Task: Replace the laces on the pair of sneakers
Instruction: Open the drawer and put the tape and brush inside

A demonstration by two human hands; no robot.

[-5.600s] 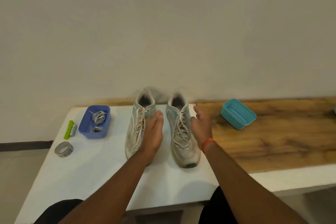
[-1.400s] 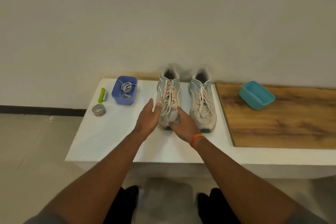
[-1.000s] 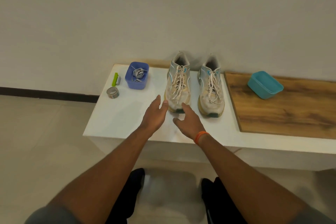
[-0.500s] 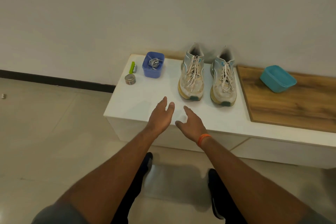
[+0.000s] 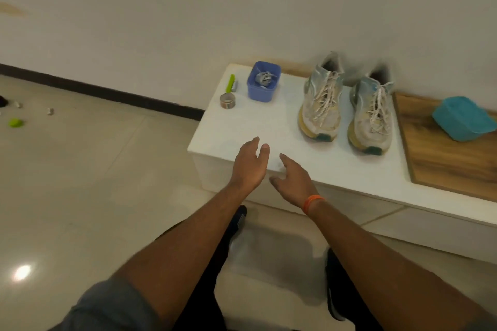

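On the white bench (image 5: pixel 242 126) by the wall, two worn, laced sneakers (image 5: pixel 321 105) stand side by side, toes toward the person. Both hands hover near the bench's front edge, well apart from the shoes: left hand (image 5: pixel 250 166) and right hand (image 5: pixel 293 180) (orange wristband) have fingers loosely spread, holding nothing. A blue tub of laces (image 5: pixel 263 82) sits near a tape roll (image 5: pixel 227 101).
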